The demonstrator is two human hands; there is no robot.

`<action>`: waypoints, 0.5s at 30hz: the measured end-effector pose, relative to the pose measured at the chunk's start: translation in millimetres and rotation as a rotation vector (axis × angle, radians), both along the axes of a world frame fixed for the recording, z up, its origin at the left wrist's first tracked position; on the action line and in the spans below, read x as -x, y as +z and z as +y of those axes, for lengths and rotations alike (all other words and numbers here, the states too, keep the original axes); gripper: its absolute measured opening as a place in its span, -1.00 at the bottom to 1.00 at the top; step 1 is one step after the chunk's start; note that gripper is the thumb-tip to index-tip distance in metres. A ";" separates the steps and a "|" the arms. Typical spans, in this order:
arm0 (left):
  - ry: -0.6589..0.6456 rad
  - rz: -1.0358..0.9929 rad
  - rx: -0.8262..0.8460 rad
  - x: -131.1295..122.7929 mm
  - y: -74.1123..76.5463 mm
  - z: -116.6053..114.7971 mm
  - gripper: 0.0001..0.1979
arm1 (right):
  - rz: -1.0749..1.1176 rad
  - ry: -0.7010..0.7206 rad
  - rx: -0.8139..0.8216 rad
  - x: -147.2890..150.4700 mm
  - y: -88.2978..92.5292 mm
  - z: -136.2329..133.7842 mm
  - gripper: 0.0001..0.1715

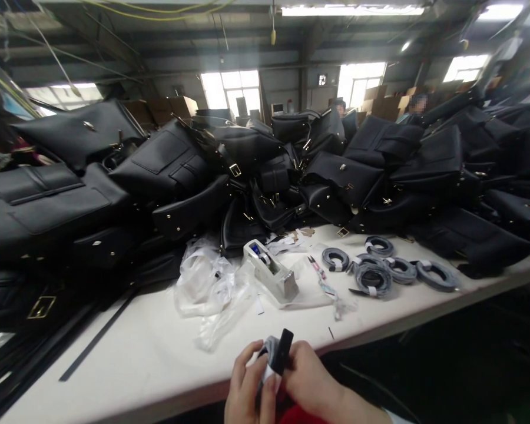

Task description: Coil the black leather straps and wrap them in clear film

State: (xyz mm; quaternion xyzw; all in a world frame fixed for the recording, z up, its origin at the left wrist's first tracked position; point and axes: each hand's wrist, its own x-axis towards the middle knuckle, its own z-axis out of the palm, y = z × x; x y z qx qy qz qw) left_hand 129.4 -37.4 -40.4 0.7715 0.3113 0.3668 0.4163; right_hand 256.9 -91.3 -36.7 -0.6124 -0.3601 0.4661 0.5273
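Note:
At the bottom of the head view, both hands meet over the near edge of the white table (159, 359). My left hand (244, 391) is closed around a grey coiled strap (270, 352) with a white label on it. My right hand (311, 383) pinches the strap's black end piece (285, 346), which sticks up between the fingers. Something red shows just under the hands.
A grey tape dispenser (271, 272) sits mid-table beside crumpled clear plastic bags (207, 285). Several coiled grey straps (375, 274) lie to the right, small snips (317, 268) near them. A big heap of black handbags (256, 171) covers the table's back. Two people stand far behind.

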 end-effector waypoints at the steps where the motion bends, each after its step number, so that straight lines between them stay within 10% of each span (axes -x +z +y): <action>1: 0.000 -0.010 0.038 -1.1 0.8 1.0 -0.67 | -0.143 0.013 0.078 -4.7 -0.3 -0.5 -0.70; 6: 0.061 0.003 0.406 1.2 0.1 25.6 -0.62 | -0.789 0.206 0.052 -63.8 38.9 11.0 -0.73; 10: 0.219 -0.044 0.735 6.1 -4.4 54.8 -0.51 | -1.022 -0.039 -0.013 -135.1 80.3 54.6 -0.77; 15: 0.269 -0.093 0.858 6.0 -6.8 70.6 -0.51 | -1.120 0.075 -0.068 -184.8 70.4 123.2 -0.50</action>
